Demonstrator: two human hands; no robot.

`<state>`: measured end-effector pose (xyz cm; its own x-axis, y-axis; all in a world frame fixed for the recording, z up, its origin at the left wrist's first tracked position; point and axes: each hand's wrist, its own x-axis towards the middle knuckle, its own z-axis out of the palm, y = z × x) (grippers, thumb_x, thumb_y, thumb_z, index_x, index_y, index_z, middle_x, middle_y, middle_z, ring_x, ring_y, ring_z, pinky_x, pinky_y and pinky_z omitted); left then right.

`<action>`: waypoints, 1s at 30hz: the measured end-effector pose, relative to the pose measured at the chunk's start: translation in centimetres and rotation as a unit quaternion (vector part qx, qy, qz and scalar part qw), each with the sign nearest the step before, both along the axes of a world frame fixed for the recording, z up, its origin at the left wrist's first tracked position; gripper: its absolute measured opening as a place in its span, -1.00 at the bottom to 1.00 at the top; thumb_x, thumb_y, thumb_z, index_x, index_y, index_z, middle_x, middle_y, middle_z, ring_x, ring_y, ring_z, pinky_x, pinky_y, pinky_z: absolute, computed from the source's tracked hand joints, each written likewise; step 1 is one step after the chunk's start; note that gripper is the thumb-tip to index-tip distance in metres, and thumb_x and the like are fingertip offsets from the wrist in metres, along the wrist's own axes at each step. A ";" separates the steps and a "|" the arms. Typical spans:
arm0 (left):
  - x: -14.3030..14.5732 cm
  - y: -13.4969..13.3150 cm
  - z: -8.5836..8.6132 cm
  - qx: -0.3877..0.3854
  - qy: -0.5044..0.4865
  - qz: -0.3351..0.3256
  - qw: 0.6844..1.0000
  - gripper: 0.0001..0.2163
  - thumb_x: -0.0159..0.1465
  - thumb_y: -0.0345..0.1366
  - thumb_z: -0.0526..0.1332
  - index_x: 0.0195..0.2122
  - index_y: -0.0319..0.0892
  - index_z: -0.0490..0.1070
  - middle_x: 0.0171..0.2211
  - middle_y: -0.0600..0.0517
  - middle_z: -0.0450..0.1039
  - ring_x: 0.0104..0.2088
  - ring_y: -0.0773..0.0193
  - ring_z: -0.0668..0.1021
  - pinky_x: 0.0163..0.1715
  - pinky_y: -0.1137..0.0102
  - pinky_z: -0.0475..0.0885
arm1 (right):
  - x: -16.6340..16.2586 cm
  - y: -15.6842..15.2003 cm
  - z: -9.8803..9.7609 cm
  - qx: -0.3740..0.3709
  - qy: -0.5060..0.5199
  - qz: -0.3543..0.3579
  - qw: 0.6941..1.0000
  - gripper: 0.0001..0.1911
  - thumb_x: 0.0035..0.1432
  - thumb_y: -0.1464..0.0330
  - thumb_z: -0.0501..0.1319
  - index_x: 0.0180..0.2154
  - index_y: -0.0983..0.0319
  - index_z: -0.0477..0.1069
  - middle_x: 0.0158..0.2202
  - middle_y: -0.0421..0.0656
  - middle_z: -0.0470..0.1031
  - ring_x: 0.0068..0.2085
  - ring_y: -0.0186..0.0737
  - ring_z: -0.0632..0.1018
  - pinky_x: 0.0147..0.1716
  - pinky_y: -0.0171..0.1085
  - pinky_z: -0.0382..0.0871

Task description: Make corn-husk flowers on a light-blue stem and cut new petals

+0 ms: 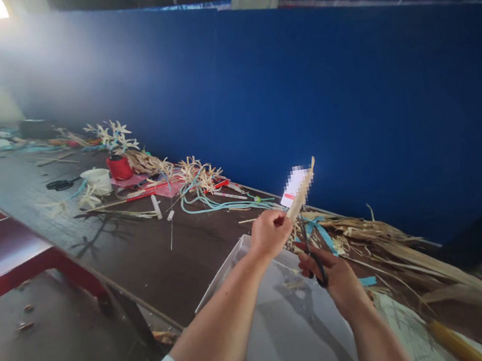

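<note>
Pinched in my left hand [270, 233] is a pale, flat strip of dried leaf or husk [301, 197], pointing up and to the right. My right hand [332, 272] is wrapped round the handles of dark scissors [318, 268], whose blades rise beside the lower part of the strip. Whether the blades touch it I cannot tell. Behind the strip stands a white card [289, 196] with a red mark, partly blurred out. Below both hands lies a whitish plastic tray or lid [284, 319] with small scraps near its far edge.
Dried husks [385, 237] and blue ribbon pieces [324, 234] lie on the right. To the left are flower-like husk pieces [199, 174], teal cords [222, 206], a red thread spool [119, 167], a white cup [97, 181] and other scissors [60, 184]. A blue partition [346, 98] runs behind; a red stool [12, 257] stands left.
</note>
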<state>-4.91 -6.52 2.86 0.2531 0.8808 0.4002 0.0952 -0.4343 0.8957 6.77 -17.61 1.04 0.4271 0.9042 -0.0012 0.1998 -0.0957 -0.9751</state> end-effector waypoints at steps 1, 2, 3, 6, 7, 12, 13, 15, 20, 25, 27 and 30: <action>0.0 0.0 -0.1 0.014 0.010 0.005 1.000 -0.84 0.10 -0.28 0.14 -0.46 -0.19 0.49 -0.53 0.09 0.40 -0.50 0.40 0.38 -0.48 0.51 0.20 | -0.1 0.0 0.1 0.003 0.003 -0.003 1.000 -0.42 -0.16 0.12 0.37 -0.08 0.25 0.50 -0.50 -0.15 0.47 -0.45 -0.24 0.44 -0.44 -0.29 0.29; 0.0 0.0 -0.2 0.025 0.017 0.008 1.000 -0.84 0.11 -0.29 0.14 -0.45 -0.19 0.49 -0.51 0.08 0.41 -0.49 0.40 0.38 -0.47 0.51 0.20 | -0.1 0.0 0.2 0.005 0.006 -0.006 1.000 -0.43 -0.16 0.12 0.37 -0.09 0.26 0.50 -0.51 -0.15 0.46 -0.45 -0.25 0.44 -0.44 -0.29 0.29; 0.0 0.0 -0.2 0.034 0.022 0.010 0.999 -0.85 0.11 -0.29 0.14 -0.45 -0.19 0.49 -0.50 0.08 0.41 -0.48 0.39 0.38 -0.46 0.51 0.20 | -0.2 -0.1 0.3 0.006 0.009 -0.010 1.000 -0.44 -0.16 0.11 0.37 -0.11 0.26 0.51 -0.52 -0.15 0.46 -0.46 -0.25 0.44 -0.44 -0.28 0.30; 0.0 0.0 -0.3 0.050 0.036 0.002 0.998 -0.86 0.11 -0.30 0.14 -0.46 -0.19 0.47 -0.51 0.09 0.39 -0.49 0.39 0.37 -0.46 0.50 0.19 | -0.1 -0.1 0.5 0.007 0.014 -0.018 1.000 -0.45 -0.17 0.11 0.37 -0.14 0.26 0.53 -0.54 -0.16 0.45 -0.48 -0.26 0.42 -0.44 -0.28 0.31; -0.1 0.0 -0.3 0.056 0.042 -0.002 0.998 -0.86 0.11 -0.30 0.13 -0.47 -0.19 0.46 -0.52 0.09 0.39 -0.49 0.39 0.36 -0.46 0.50 0.19 | -0.1 -0.1 0.5 0.010 0.012 -0.020 1.000 -0.45 -0.17 0.11 0.37 -0.13 0.26 0.53 -0.53 -0.17 0.45 -0.48 -0.27 0.42 -0.44 -0.28 0.31; -0.3 -0.2 0.0 0.079 0.063 -0.007 0.995 -0.86 0.11 -0.31 0.13 -0.51 -0.19 0.44 -0.51 0.08 0.38 -0.48 0.38 0.37 -0.45 0.49 0.18 | 0.5 -0.2 0.4 0.023 -0.001 -0.017 1.000 -0.46 -0.13 0.13 0.36 -0.10 0.25 0.51 -0.52 -0.18 0.44 -0.47 -0.27 0.42 -0.45 -0.29 0.30; -0.4 -0.3 0.0 0.081 0.065 -0.010 0.995 -0.86 0.11 -0.30 0.13 -0.51 -0.19 0.44 -0.51 0.08 0.38 -0.48 0.37 0.37 -0.45 0.49 0.18 | 0.5 -0.2 0.4 0.023 0.002 -0.017 1.000 -0.45 -0.14 0.13 0.36 -0.10 0.26 0.51 -0.53 -0.18 0.43 -0.48 -0.28 0.41 -0.46 -0.30 0.30; -0.4 -0.3 0.0 0.084 0.066 -0.016 0.994 -0.86 0.11 -0.30 0.12 -0.51 -0.19 0.44 -0.51 0.08 0.38 -0.47 0.37 0.37 -0.45 0.49 0.18 | 0.5 -0.2 0.5 0.021 0.012 -0.020 0.999 -0.44 -0.15 0.13 0.37 -0.10 0.27 0.51 -0.54 -0.19 0.43 -0.50 -0.30 0.40 -0.48 -0.30 0.29; -0.4 -0.3 -0.1 0.087 0.063 -0.030 0.994 -0.86 0.11 -0.31 0.12 -0.50 -0.18 0.45 -0.49 0.08 0.38 -0.45 0.37 0.38 -0.43 0.49 0.19 | 0.1 -0.3 1.0 0.016 0.019 -0.036 0.999 -0.44 -0.19 0.14 0.39 -0.11 0.27 0.52 -0.58 -0.21 0.40 -0.53 -0.34 0.37 -0.53 -0.34 0.25; -0.5 -0.3 0.1 0.076 0.072 -0.040 0.994 -0.84 0.12 -0.29 0.12 -0.49 -0.19 0.45 -0.48 0.07 0.40 -0.45 0.36 0.39 -0.43 0.49 0.20 | -0.1 -0.5 1.4 0.015 0.014 -0.039 0.999 -0.44 -0.19 0.14 0.39 -0.13 0.28 0.52 -0.58 -0.22 0.39 -0.54 -0.34 0.37 -0.54 -0.34 0.25; -0.5 -0.4 0.2 0.074 0.076 -0.042 0.993 -0.84 0.12 -0.28 0.12 -0.50 -0.19 0.45 -0.49 0.07 0.40 -0.45 0.36 0.39 -0.44 0.49 0.20 | -0.3 -0.7 1.6 0.019 0.010 -0.039 0.999 -0.44 -0.19 0.13 0.39 -0.13 0.28 0.52 -0.59 -0.22 0.39 -0.55 -0.34 0.37 -0.55 -0.34 0.25; -0.5 -0.3 0.2 0.071 0.078 -0.040 0.994 -0.84 0.11 -0.29 0.12 -0.52 -0.19 0.44 -0.50 0.07 0.40 -0.46 0.37 0.39 -0.44 0.49 0.21 | -0.4 -0.8 1.8 0.019 -0.001 -0.041 0.999 -0.45 -0.18 0.12 0.38 -0.14 0.29 0.53 -0.60 -0.22 0.38 -0.56 -0.33 0.37 -0.56 -0.33 0.24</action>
<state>-5.42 -6.87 3.07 0.3886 0.7926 0.4698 0.1889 -0.5676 0.8013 6.36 -18.38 2.80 0.5000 0.8654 0.0326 0.1949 -0.0757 -0.9779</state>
